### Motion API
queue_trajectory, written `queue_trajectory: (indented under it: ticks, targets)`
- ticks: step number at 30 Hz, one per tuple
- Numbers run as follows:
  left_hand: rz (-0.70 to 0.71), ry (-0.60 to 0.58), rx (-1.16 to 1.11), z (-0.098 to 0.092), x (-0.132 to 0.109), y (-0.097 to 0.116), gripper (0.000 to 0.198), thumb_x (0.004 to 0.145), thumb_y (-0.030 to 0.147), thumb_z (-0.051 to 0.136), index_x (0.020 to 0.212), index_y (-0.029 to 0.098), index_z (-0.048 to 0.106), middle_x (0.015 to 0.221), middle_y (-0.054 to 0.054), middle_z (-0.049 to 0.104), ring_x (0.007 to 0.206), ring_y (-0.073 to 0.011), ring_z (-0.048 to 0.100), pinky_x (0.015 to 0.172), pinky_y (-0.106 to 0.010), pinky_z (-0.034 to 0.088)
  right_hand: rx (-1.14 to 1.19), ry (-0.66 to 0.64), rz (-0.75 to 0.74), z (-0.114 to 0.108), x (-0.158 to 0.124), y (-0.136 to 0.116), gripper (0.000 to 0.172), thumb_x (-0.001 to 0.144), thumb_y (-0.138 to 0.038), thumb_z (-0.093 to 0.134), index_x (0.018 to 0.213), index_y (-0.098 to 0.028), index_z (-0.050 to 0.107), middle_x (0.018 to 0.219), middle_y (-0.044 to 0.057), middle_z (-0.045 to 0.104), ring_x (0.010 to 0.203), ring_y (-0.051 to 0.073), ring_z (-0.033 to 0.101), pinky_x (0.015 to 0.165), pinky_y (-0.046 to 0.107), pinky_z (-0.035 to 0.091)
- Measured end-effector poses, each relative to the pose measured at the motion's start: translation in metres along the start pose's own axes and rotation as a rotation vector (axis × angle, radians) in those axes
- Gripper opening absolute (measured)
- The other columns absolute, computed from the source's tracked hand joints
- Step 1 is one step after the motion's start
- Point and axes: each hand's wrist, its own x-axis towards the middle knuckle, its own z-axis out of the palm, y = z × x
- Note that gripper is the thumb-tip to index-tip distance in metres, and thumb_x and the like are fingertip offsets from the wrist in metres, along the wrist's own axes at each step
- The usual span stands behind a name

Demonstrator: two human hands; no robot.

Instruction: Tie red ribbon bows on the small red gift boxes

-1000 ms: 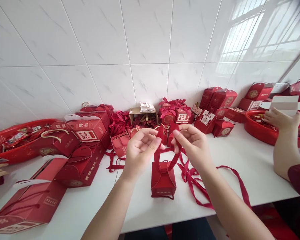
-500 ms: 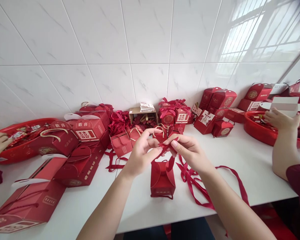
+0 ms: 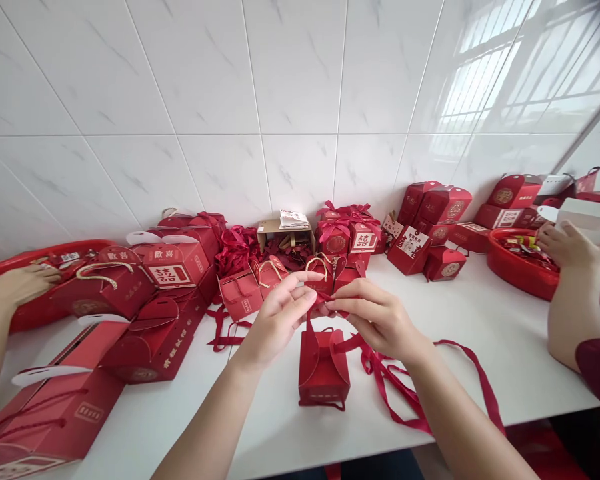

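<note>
A small red gift box (image 3: pixel 324 370) stands on the white table (image 3: pixel 480 333) in front of me. A red ribbon (image 3: pixel 347 343) runs round it and up to my fingers. My left hand (image 3: pixel 276 319) pinches one end of the ribbon just above the box. My right hand (image 3: pixel 377 317) pinches the other end, fingertips nearly touching the left ones. Loose ribbon strands (image 3: pixel 395 390) trail off to the right of the box.
Larger red boxes (image 3: pixel 145 333) lie at the left, more red boxes (image 3: pixel 433 220) and a cardboard tray (image 3: pixel 285 230) along the tiled wall. Red basins stand at far left (image 3: pixel 40 310) and far right (image 3: pixel 517 270). Another person's hand (image 3: pixel 23 283) reaches at left; another's hand (image 3: pixel 573 243) holds white card at right.
My hands have come down and together over the box, drawing the ribbon ends close. The person at left has reached a hand toward the red basin.
</note>
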Motion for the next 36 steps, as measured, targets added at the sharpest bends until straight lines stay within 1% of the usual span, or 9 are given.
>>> queue_trajectory:
  ticks: [3,7,13,16,19,23,26,30,36]
  targets:
    - [0.228,0.190,0.313,0.002,-0.004,-0.001,0.034,0.091,0.034,0.050,0.124,0.023,0.051,0.068,0.003,0.054,0.068,-0.0137,0.056,0.071,-0.029,0.048,0.044,0.180,0.075,0.003,-0.005,-0.008,0.036,0.088,-0.006,0.049,0.117,-0.022,0.062,0.108,0.010,0.064,0.094,0.019,0.062,0.076,0.033,0.053]
    - [0.463,0.486,0.658,-0.011,-0.012,-0.006,0.036,0.082,0.026,0.063,0.117,0.022,0.054,0.069,0.004,0.053,0.065,-0.0120,0.053,0.070,-0.026,0.047,-0.056,0.400,0.409,-0.004,-0.031,-0.018,0.021,0.089,-0.014,0.052,0.099,-0.021,0.069,0.088,0.005,0.070,0.075,0.016,0.064,0.066,0.027,0.051]
    - [0.179,0.557,0.763,-0.077,-0.050,-0.032,0.036,0.083,0.029,0.061,0.116,0.023,0.048,0.064,0.007,0.038,0.059,-0.0106,0.046,0.064,-0.022,0.044,-0.247,0.203,1.091,-0.035,-0.140,-0.002,0.031,0.087,-0.045,0.053,0.078,-0.020,0.070,0.073,0.006,0.070,0.067,0.022,0.064,0.050,0.029,0.046]
    - [0.030,0.566,0.903,-0.115,-0.073,-0.055,0.037,0.081,0.033,0.059,0.116,0.022,0.048,0.063,0.007,0.039,0.059,-0.0122,0.048,0.067,-0.025,0.046,-0.282,0.126,1.238,-0.042,-0.193,0.007,0.033,0.082,-0.052,0.057,0.073,-0.022,0.070,0.069,0.007,0.069,0.061,0.024,0.062,0.048,0.033,0.047]
    - [-0.134,0.402,1.024,-0.131,-0.086,-0.073,0.023,0.080,0.036,0.058,0.098,0.022,0.060,0.067,0.003,0.051,0.065,-0.0160,0.056,0.066,-0.027,0.049,-0.226,0.199,1.209,-0.035,-0.207,0.007,0.036,0.081,-0.052,0.059,0.102,-0.024,0.067,0.097,0.009,0.069,0.082,0.028,0.065,0.063,0.039,0.055]
    - [-0.078,0.364,0.965,-0.105,-0.081,-0.083,0.016,0.080,0.036,0.060,0.089,0.023,0.065,0.099,-0.005,0.065,0.099,-0.0240,0.061,0.090,-0.036,0.047,-0.262,0.357,1.002,-0.009,-0.171,-0.002,0.031,0.087,-0.044,0.053,0.108,-0.022,0.060,0.110,0.012,0.062,0.103,0.028,0.059,0.083,0.043,0.052]
    - [-0.092,0.305,0.744,-0.066,-0.068,-0.089,0.017,0.083,0.035,0.059,0.095,0.023,0.062,0.103,-0.005,0.064,0.106,-0.0228,0.060,0.098,-0.039,0.045,-0.081,0.159,0.916,0.017,-0.138,-0.008,0.023,0.092,-0.039,0.048,0.098,-0.022,0.062,0.100,0.010,0.064,0.095,0.025,0.061,0.080,0.039,0.053]
    - [-0.116,0.221,0.545,-0.025,-0.054,-0.101,0.020,0.084,0.031,0.058,0.101,0.022,0.055,0.109,-0.006,0.059,0.109,-0.0201,0.057,0.099,-0.039,0.044,0.133,-0.033,0.875,0.049,-0.116,-0.010,0.037,0.088,-0.040,0.055,0.120,-0.021,0.055,0.098,0.009,0.062,0.087,0.022,0.061,0.077,0.038,0.054]
    - [-0.166,0.280,0.451,-0.013,-0.050,-0.114,0.023,0.082,0.031,0.060,0.100,0.022,0.049,0.107,-0.006,0.055,0.104,-0.0202,0.054,0.085,-0.034,0.049,0.239,-0.111,0.958,0.064,-0.107,-0.013,0.045,0.089,-0.043,0.053,0.128,-0.022,0.055,0.079,0.003,0.056,0.068,0.017,0.053,0.062,0.031,0.049]
